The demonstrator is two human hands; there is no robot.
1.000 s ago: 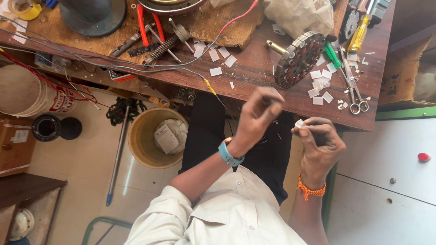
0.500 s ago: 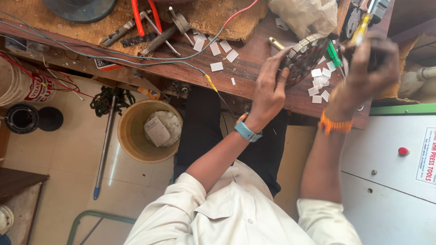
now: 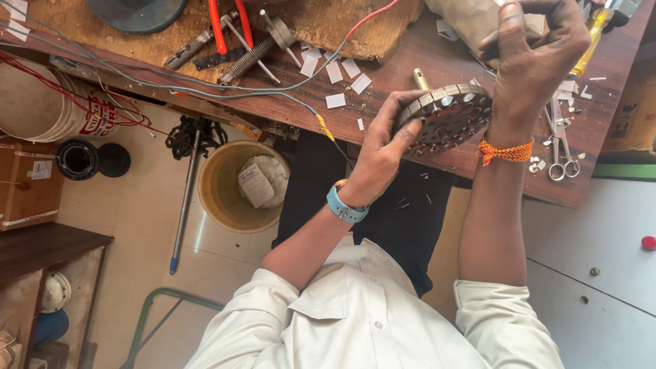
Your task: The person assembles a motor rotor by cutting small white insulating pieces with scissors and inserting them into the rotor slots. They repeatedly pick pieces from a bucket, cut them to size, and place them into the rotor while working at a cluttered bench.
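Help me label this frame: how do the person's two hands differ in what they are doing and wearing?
The left hand grips the rim of the round slotted metal core at the bench edge; the right hand is raised above the core, fingers curled, and what it holds is hidden. The left wrist wears a blue band; the right wrist has an orange thread. Both hands are bare and work over the wooden bench.

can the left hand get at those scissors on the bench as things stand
Probably not readily. The left hand is gripping the rim of the slotted metal disc, and the scissors lie on the far side of the right forearm, which crosses between them. The right hand is nearer.
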